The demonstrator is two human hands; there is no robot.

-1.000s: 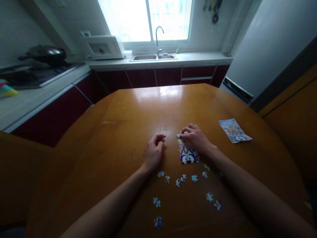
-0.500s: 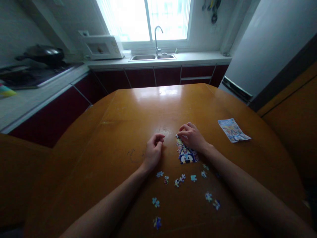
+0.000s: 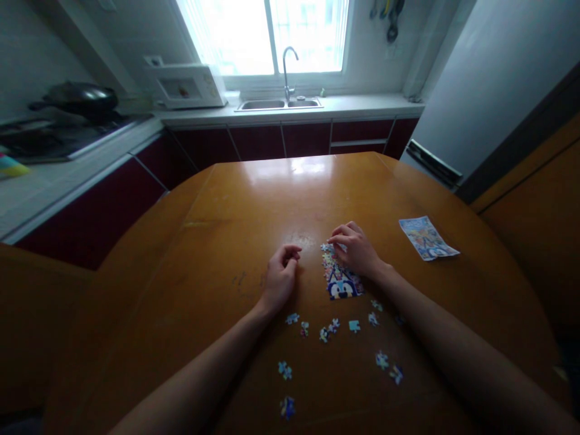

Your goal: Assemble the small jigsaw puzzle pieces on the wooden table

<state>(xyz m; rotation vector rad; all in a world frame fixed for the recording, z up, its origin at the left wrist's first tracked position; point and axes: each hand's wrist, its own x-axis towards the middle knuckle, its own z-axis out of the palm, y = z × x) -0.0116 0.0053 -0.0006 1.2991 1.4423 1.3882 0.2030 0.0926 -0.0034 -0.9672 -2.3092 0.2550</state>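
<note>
Jigsaw pieces [image 3: 287,408] lie loose on the near part of the wooden counter [image 3: 244,205], a few at the very front and more in a ragged row farther in. They look like thin, stiff card, light and slightly slick; I'd lift one by its edges, thumb against finger, sparing the knobs, which could bend. Beyond them lies the partly joined puzzle [image 3: 343,290], flat, a blue cartoon dog at its near end; lifted by one corner, it would probably come apart. To its left, the person's left hand [image 3: 281,277] rests with fingers half curled; I can't tell whether they close on anything. The right hand [image 3: 356,249] covers some of the puzzle, fingers bent and drawn together by its far left corner; whether they pinch a piece is too small to see. Off to the right lies a creased picture sheet [image 3: 428,238], and farther back are a microwave [image 3: 185,87] and a sink [image 3: 263,105] under a bright window [image 3: 308,36].
</note>
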